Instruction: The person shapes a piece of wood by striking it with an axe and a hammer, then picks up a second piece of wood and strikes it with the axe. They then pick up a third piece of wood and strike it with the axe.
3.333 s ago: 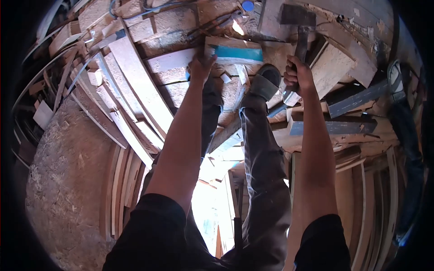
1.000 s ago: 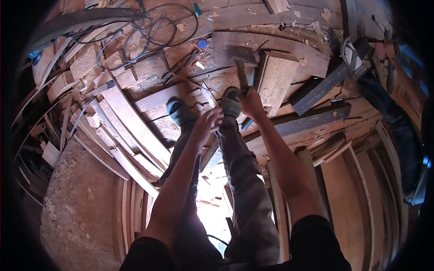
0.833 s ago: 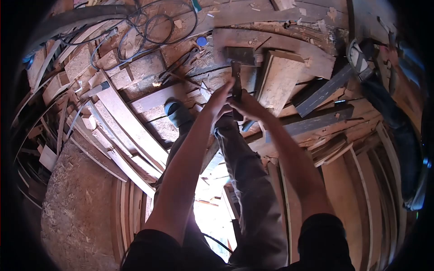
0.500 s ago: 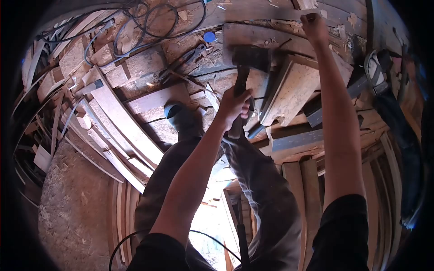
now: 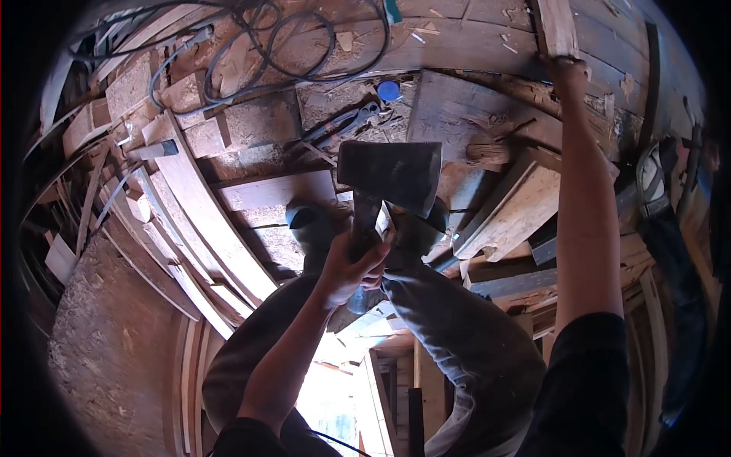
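Note:
My left hand [image 5: 352, 268] is wrapped round the handle of a hatchet [image 5: 390, 174]. Its broad dark head points away from me, above my shoes, and touches nothing that I can see. Far up on the right, my right hand [image 5: 571, 80] is closed on the near end of a pale wood piece [image 5: 557, 29], which runs out of the top of the view. Just left of that hand lies a wide weathered board [image 5: 472, 114] with a splintered piece [image 5: 491, 154] at its near edge.
A black cable [image 5: 304, 72] lies coiled at the top left. Pliers [image 5: 343, 126] and a blue cap [image 5: 388, 91] rest on the chip-strewn floor. Long strips [image 5: 205, 206] lean at left, and a thick wood block [image 5: 514, 209] sits at right. A saw-like tool [image 5: 653, 183] is far right.
The hatchet has come down and toward me, with its head turned broadside. My right hand has shifted right and now shows the wood piece clearly. The whole view has tilted slightly.

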